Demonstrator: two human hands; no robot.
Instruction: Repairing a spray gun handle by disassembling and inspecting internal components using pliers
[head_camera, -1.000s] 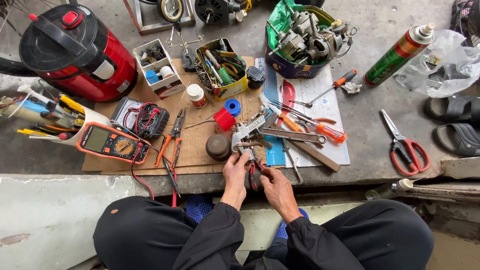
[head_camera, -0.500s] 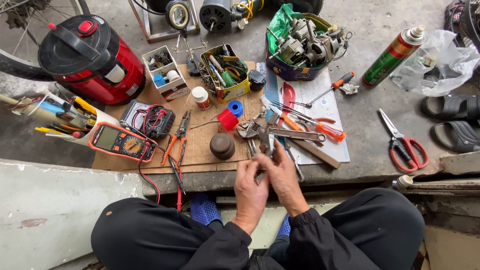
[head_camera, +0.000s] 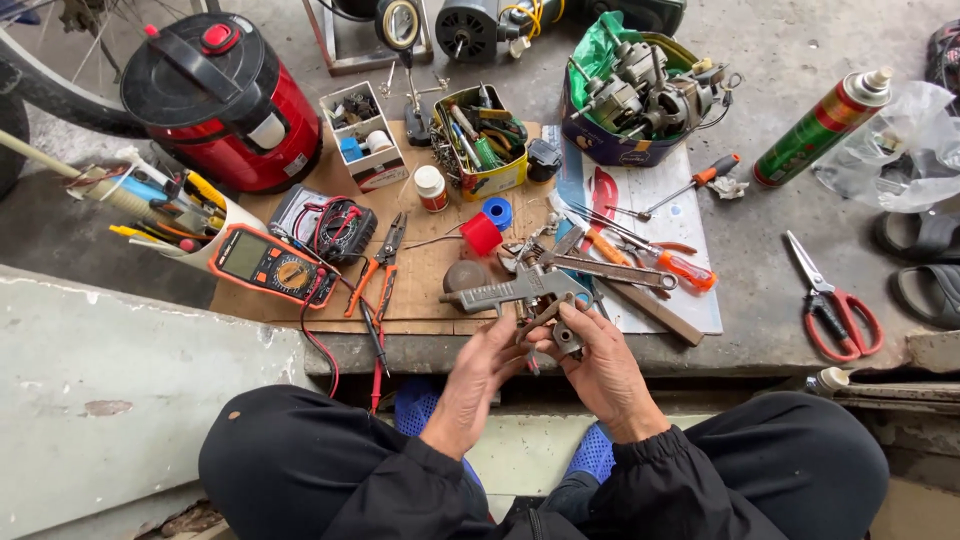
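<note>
Both hands meet over the near edge of the cardboard mat (head_camera: 300, 310), clamped together on a grey metal spray gun (head_camera: 510, 292) whose barrel points left. The left hand (head_camera: 480, 375) grips it from below, fingers curled round the handle, while the right hand (head_camera: 600, 365) pinches the small fittings at its near right end; the fingertips of the two hands touch. Just beyond the gun lies a brown round lump (head_camera: 465, 275), and beyond that a red cap (head_camera: 481, 234) and a blue tape roll (head_camera: 497, 212) sit side by side. To the right of the gun, a wrench (head_camera: 605, 268), an orange-handled screwdriver (head_camera: 670, 265) and a wooden stick (head_camera: 655, 312) lie crossed on a white sheet (head_camera: 690, 215). Orange pliers (head_camera: 378, 265) rest on the mat to the left, near an orange multimeter (head_camera: 268, 265) with red and black leads trailing over the ledge. Farther left stands a white holder (head_camera: 215, 225) full of pens and tools, tipped on its side. At the far left is a red and black kettle (head_camera: 225, 95). A white box (head_camera: 365, 135) and a yellow tin (head_camera: 485, 145) of small parts stand at the far edge of the mat, and a blue tub (head_camera: 610, 145) of motor parts beside them. Far right lie a green spray can (head_camera: 820, 125) and red scissors (head_camera: 835, 305), well apart from the hands.
</note>
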